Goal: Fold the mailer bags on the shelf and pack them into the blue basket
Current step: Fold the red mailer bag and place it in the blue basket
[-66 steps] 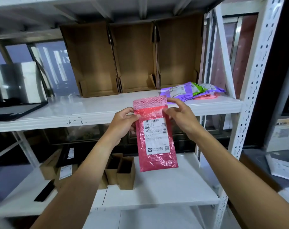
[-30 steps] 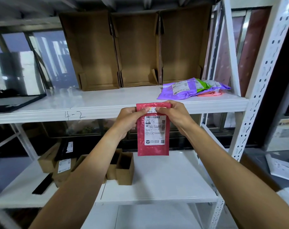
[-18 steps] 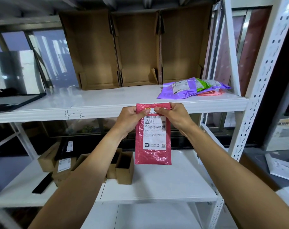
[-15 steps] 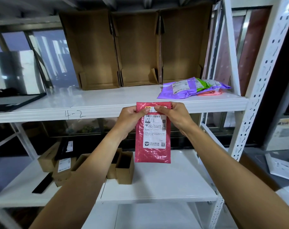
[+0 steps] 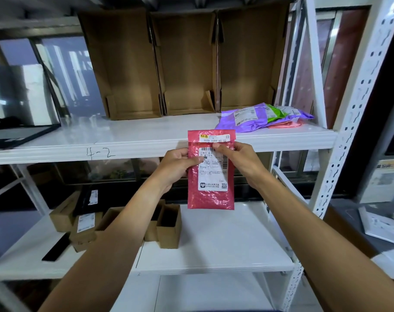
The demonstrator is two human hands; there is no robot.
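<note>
Big white shelf marked 4-2 has three open cardboard boxes standing along the back. There's a pile of purple, green and pink mailer bags at its right end, so plenty left to do.

The red bubble mailer hangs upright in the air in front of the shelf edge, label side toward the camera. The left hand pinches its left edge and the right hand pinches the front just under the top flap.

My take for a neat fold: keep both pinches level and bring the flap down square over the shipping label. Then run a thumb along the crease, since bubble lining probably springs back open. Blue basket isn't clearly in view.
</note>
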